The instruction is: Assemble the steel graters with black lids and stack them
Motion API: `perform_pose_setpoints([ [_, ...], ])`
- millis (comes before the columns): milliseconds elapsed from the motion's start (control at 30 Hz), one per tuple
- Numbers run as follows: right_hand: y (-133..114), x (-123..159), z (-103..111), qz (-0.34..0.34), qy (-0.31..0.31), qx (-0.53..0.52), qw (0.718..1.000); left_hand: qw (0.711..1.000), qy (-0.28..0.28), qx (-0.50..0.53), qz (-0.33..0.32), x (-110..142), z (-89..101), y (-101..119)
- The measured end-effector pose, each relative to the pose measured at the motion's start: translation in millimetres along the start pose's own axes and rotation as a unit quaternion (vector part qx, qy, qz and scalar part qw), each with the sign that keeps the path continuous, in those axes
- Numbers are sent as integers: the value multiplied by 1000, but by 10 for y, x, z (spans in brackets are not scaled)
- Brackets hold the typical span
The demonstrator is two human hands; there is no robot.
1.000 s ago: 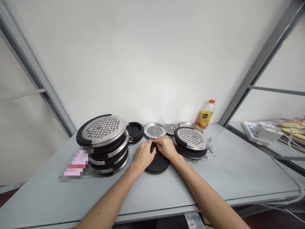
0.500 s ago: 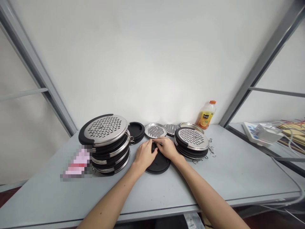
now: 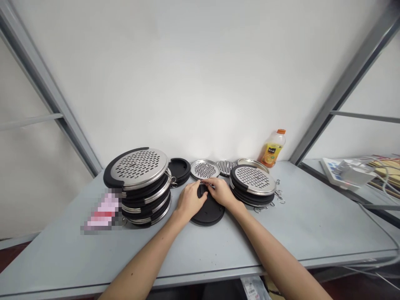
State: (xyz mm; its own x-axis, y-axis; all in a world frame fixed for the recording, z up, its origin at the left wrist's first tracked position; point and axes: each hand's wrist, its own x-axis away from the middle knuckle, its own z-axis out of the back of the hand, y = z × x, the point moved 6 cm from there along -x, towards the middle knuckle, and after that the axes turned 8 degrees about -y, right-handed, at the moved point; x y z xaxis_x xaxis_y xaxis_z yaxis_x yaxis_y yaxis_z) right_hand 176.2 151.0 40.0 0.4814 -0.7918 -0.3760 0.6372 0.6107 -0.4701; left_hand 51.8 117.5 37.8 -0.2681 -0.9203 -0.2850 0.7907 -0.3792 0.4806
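A round black disc (image 3: 209, 214) lies flat on the table in front of me. Over its far part, my left hand (image 3: 191, 198) and my right hand (image 3: 220, 191) meet with bent fingers and fingertips close together. Both are closed around a small spot near the disc's far edge; a thin dark or metallic bit shows there, too small to name. Just beyond the fingertips lies a perforated steel disc with a rim (image 3: 205, 170). To the right of my right hand stands a short stack of perforated steel discs with black rims (image 3: 254, 180), wire rings hanging from its side.
A taller stack of similar discs (image 3: 137, 166) stands on the left, beside a blurred pink item (image 3: 101, 212). Black round parts (image 3: 179, 168), a slotted metal disc (image 3: 226, 167) and an orange juice bottle (image 3: 273, 149) line the wall. A power strip (image 3: 339, 175) lies beyond the right frame post.
Both hands stay at the far part of the black disc, with only slight finger movement. The view has shifted a little.
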Motion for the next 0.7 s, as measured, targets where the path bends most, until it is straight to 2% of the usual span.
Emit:
perform_pose_setpoints([
  [300,25,4,-26,-29,-3,75,997,1000,5,-2,-7,13,5,23],
  [500,-48,-3,-47,6,-18,98,995,1000,-5,-15,-18,1,10,61],
  [700,-60,-25,-73,13,-30,110,993,999,-16,-41,-13,-17,5,81],
])
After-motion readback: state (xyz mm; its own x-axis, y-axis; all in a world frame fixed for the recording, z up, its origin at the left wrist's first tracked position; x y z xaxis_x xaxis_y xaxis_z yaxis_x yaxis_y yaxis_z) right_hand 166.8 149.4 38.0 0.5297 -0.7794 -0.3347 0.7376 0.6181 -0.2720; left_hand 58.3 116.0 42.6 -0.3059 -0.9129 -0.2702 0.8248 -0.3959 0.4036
